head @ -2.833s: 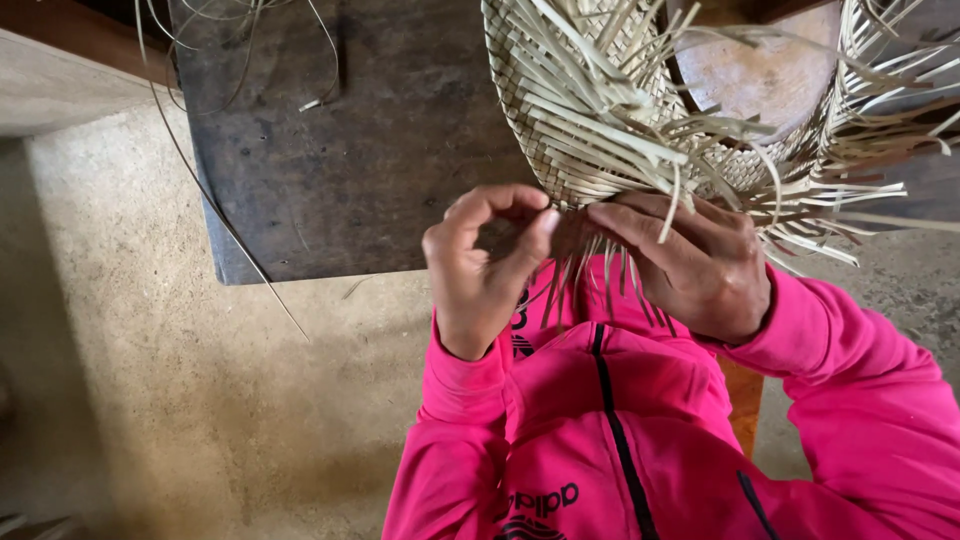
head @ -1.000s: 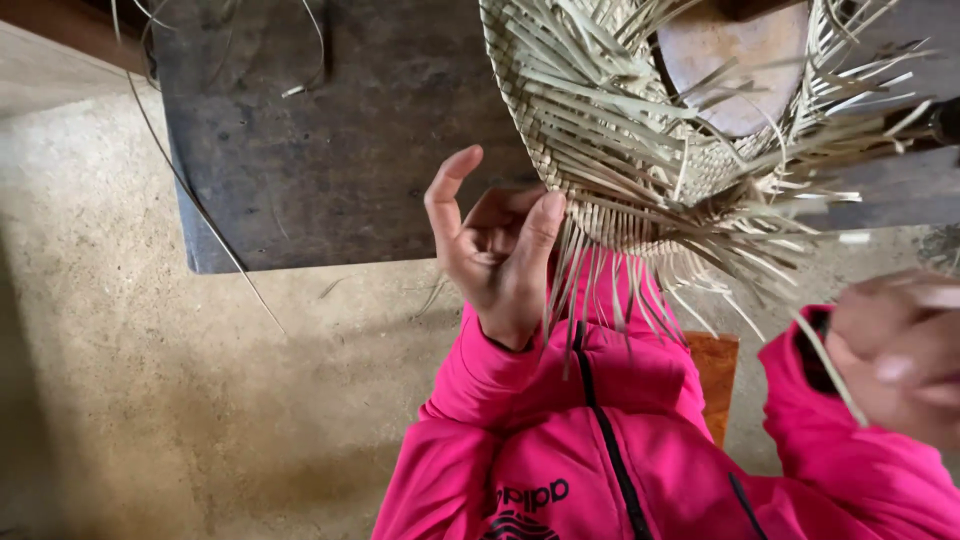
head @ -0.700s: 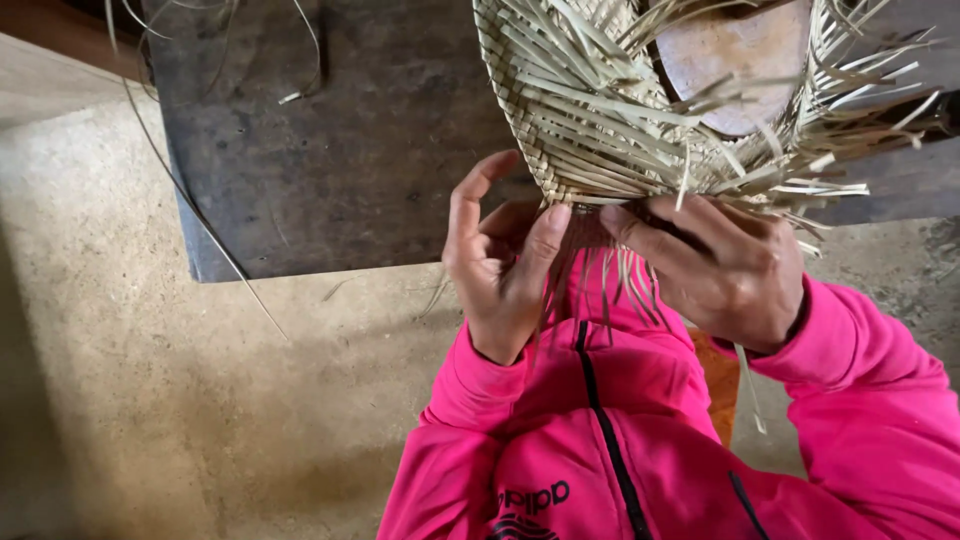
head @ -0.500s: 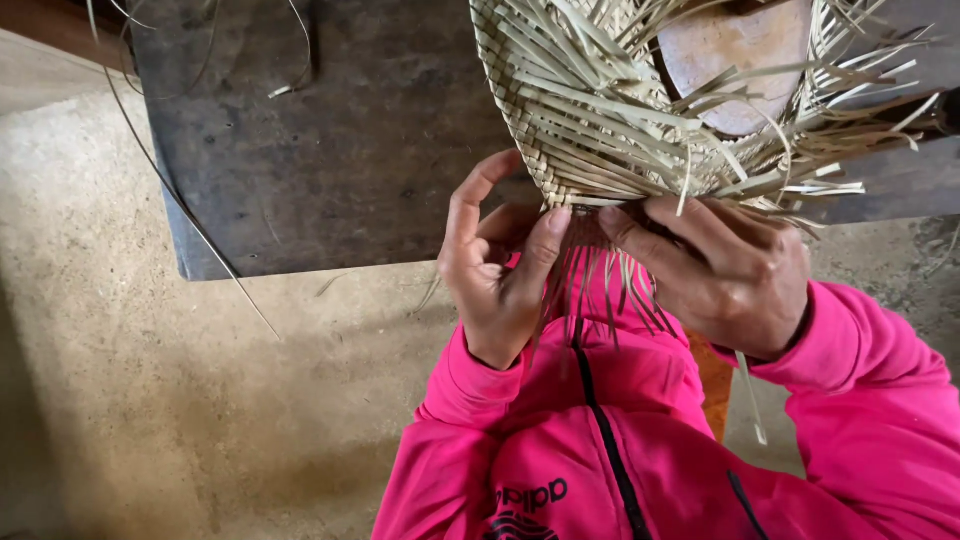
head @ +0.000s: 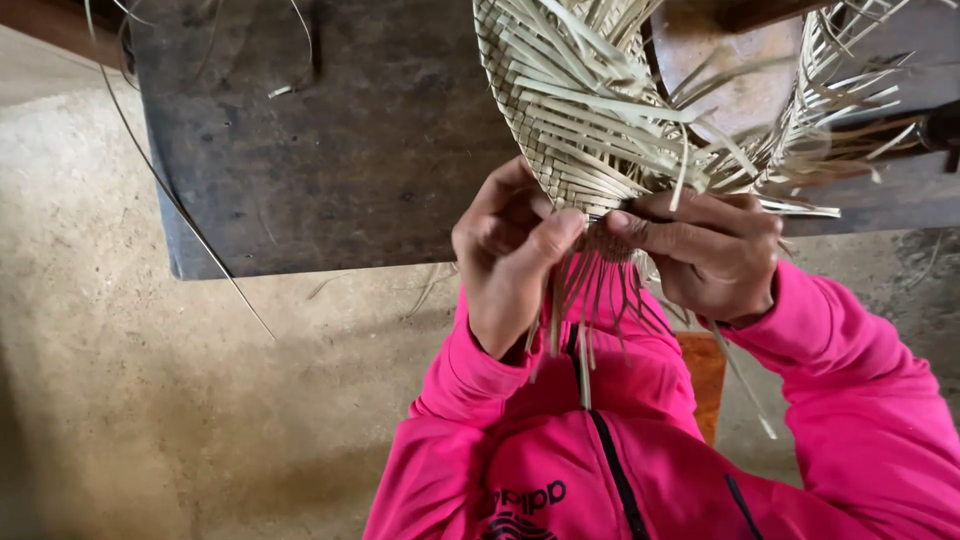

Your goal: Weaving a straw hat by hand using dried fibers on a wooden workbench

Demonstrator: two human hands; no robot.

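Pale, flat straw strips plaited into a rounded, hat-shaped piece of basketwork [head: 590, 120] were seen over the near edge of a dark, worn wooden bench [head: 330, 150], with a brown rounded wooden block [head: 730, 70] showing through the open weave. The finished plaiting was found toward the left of the piece, while loose strip ends were splayed out to the right and hung down past the bench edge.

The lowest part of the woven rim was held between both hands, directly above the pink zipped jacket [head: 620, 440]. The left hand [head: 505, 265] was curled, its thumb pressed against the underside of the rim and its fingers folded behind, so that a bundle of hanging strips [head: 590, 300] was pinched there. The right hand [head: 715, 255] was closed from the other side, forefinger laid along the rim and thumb beneath, with the strip ends nipped just beside the left thumb. The two thumbs were nearly touching.

The hanging strips ran with their long axis roughly vertical, downward from the rim toward the body, and lay between the two hands, about equally near to each. A single loose strip [head: 180, 210] was trailed from the bench's left portion onto the sandy concrete floor [head: 200, 400].
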